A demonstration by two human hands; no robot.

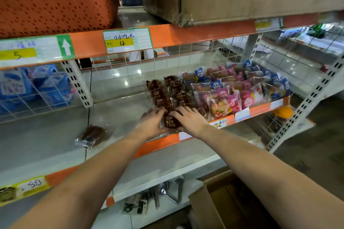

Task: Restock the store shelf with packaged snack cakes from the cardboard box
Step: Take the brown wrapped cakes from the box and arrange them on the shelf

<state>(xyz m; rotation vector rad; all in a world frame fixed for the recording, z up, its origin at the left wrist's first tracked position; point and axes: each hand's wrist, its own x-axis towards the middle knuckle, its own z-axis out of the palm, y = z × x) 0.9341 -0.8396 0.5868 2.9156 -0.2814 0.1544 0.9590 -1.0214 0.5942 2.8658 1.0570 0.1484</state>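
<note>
At the front edge of the shelf, the sides of the brown packet are covered by the left hand and the right hand. The cardboard box is cut off by the lower edge. The loose packet toward the shelf's left end is blurred, and the small print on the price label cannot be read.

Orange basket patterned with rows of small dark holes. Plain brown cardboard box. Bright orange shelf edge, carrying a white label with a green border and yellow band, and a green sign with a white arrow. White wire grid. Snack cakes dark brown in clear wrappers; the front packet bears yellow lettering. Neighbouring packets are pink, blue and white. Bags blue, with white print.
</note>
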